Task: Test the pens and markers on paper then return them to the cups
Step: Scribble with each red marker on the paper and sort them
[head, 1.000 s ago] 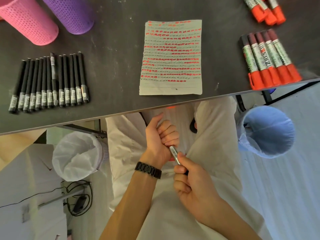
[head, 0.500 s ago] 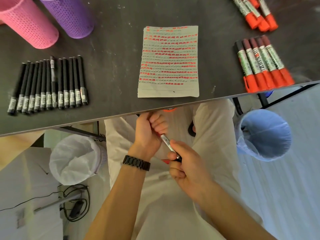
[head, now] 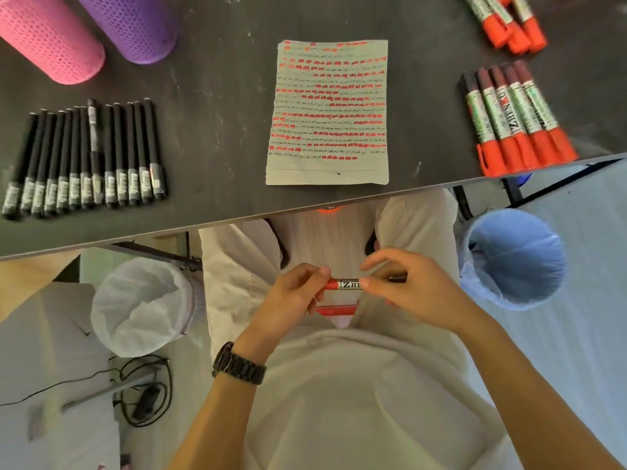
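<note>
A dark grey matte table top (head: pixel 220 137) with a thin pale edge fills the upper part, from 9 o'clock across 12 to 2 o'clock; its surface has some pale scuff marks. Below it, black metal frame bars (head: pixel 152 254) show. At 8 o'clock a round waste bin with a white plastic liner (head: pixel 146 307) stands on the floor, and at 3 o'clock a round bin with a blue plastic liner (head: pixel 512 262). Toward 7 o'clock, black cables (head: pixel 142 398) lie coiled. The pale floor (head: pixel 583 317) looks bluish at the right and warmer at 9 o'clock.
</note>
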The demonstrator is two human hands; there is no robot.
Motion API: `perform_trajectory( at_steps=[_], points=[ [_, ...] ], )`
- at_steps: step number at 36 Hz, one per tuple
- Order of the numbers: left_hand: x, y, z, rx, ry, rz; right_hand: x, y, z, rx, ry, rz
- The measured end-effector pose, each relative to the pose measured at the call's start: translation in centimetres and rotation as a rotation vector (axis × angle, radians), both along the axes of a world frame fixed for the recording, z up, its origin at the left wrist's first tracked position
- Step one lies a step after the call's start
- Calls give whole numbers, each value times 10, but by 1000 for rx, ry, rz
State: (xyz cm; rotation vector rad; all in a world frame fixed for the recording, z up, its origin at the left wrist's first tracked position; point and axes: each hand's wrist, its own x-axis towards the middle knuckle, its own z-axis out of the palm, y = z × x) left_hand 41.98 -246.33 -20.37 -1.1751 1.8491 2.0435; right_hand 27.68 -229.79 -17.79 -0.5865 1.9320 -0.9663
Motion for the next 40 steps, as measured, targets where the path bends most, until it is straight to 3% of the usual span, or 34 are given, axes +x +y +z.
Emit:
perform_trajectory(
  at_steps=[8, 11, 15, 23, 29, 35, 38, 40],
  points=[
    [-1, 14, 9, 126, 89, 110, 3, -11, 1, -350, -217, -493],
    [-5, 16, 11, 180, 102, 163, 14, -15, -3, -398, -289, -521],
    [-10, 21, 15, 188, 112, 185, 30, -17, -10, -366, -177, -455],
    [-17, 26, 32, 30, 131, 113, 39, -12, 2, -391, 84, -453],
    [-16, 14, 68, -275, 290, -12, 1, 5, 44, -447, 344, -504],
    [-28, -29, 119, -677, 531, 93, -81, 37, 95, -303, 636, -494],
    [-45, -59, 121, -891, 532, 116, -122, 50, 113, -212, 753, -490],
    [-58, -80, 114, -1039, 428, 59, -148, 57, 119, -114, 802, -493]
  ],
)
